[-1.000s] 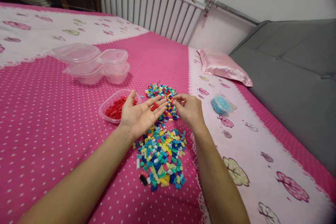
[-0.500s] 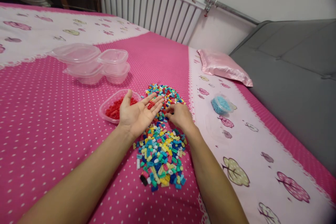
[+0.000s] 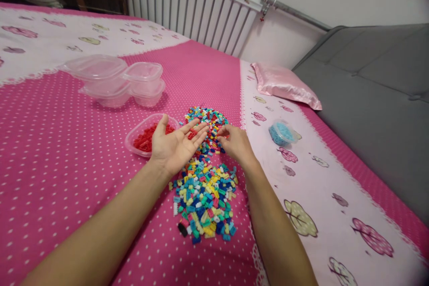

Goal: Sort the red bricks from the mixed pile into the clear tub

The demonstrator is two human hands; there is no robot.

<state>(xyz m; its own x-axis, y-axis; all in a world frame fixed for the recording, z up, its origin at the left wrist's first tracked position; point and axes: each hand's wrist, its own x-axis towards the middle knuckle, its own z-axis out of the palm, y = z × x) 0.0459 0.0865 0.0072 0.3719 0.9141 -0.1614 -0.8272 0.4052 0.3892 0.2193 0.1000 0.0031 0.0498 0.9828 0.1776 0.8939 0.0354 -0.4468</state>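
My left hand (image 3: pixel 174 145) is palm up with its fingers stretched out flat, and a few small red toy bricks (image 3: pixel 192 134) rest on the fingers. Behind its thumb is a clear plastic container (image 3: pixel 130 137) of red bricks (image 3: pixel 145 139), partly covered by the hand. My right hand (image 3: pixel 237 143) hangs over the right side of a long pile of mixed small toy bricks (image 3: pixel 206 201). Its thumb and forefinger are bent together; what is between them, if anything, is too small to make out. Part of the pile's far end is hidden by both hands.
Stacked clear plastic containers (image 3: pixel 110 85) stand at the back left on the pink dotted bedspread (image 3: pixel 67 152). To the right is a small clear container of light blue bricks (image 3: pixel 281 133). A pink satin pillow (image 3: pixel 284 85) lies near the grey headboard (image 3: pixel 368 76). A radiator (image 3: pixel 191 9) lines the wall.
My right hand has moved slightly right and up from the bricks, its fingers drawn away from the left fingertips. My left hand stays nearly still with the red bricks on it.
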